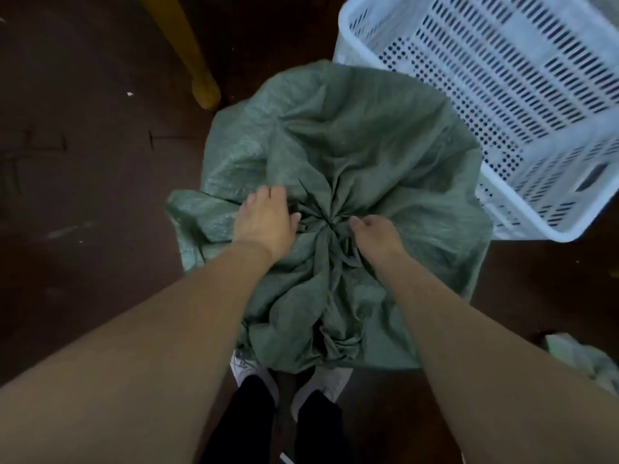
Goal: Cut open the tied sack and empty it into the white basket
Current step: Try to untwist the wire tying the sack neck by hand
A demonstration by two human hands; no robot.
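Observation:
A large green woven sack (348, 135) stands upright on the dark floor in front of me, its top gathered into a tight knot at the middle. My left hand (264, 219) rests on the gathered cloth just left of the knot, fingers curled into the folds. My right hand (376, 234) pinches the cloth just right of the knot. The white perforated basket (522, 105) stands behind the sack to the right, touching it, with nothing visible inside. No cutting tool is in view.
A yellow wooden furniture leg (197, 72) stands on the floor behind the sack to the left. A crumpled pale bag (582, 360) lies at the right edge. My feet in white shoes (254, 373) are right against the sack's near side.

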